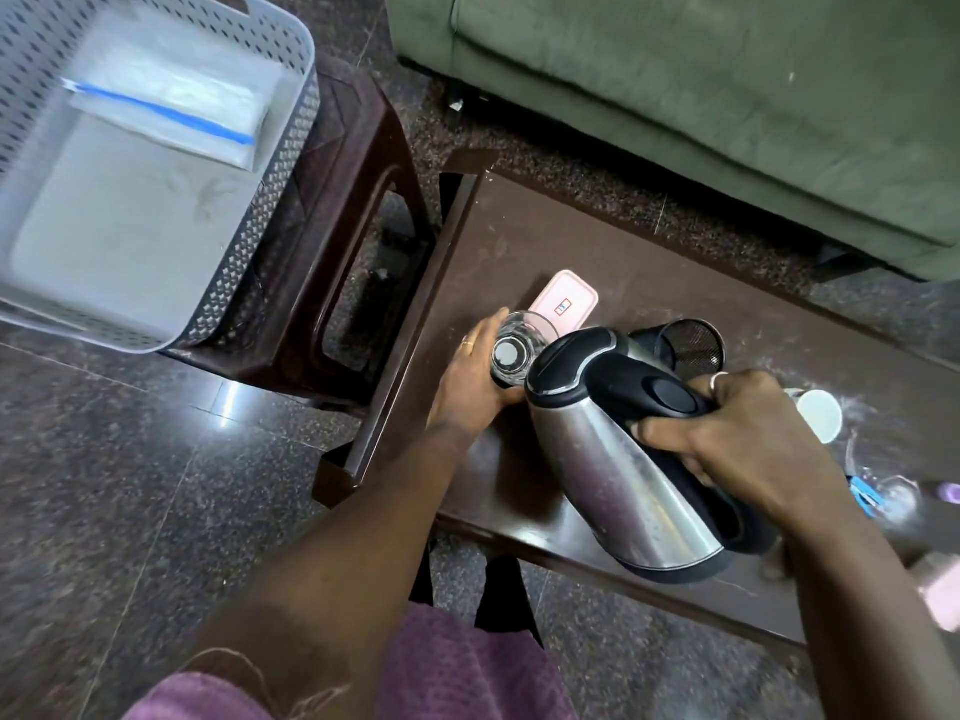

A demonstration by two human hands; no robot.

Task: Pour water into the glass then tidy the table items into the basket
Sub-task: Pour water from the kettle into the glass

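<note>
A clear glass (514, 350) stands on the dark brown table (623, 262), and my left hand (472, 381) is wrapped around its left side. My right hand (727, 433) grips the black handle of a steel electric kettle (613, 449), which is tilted with its black lid end right beside the glass. I see no water stream. A pink lidded box (563, 298) lies just behind the glass. The grey perforated basket (270, 200) sits at the upper left on a brown plastic stool (358, 163) and holds a zip bag (171, 111).
A black mesh cup (691, 345) stands behind the kettle. A white mug (818, 415), a clear plastic bottle (893, 498) with a blue label and a pink item (943, 595) lie at the table's right end. A green sofa (701, 96) runs behind the table.
</note>
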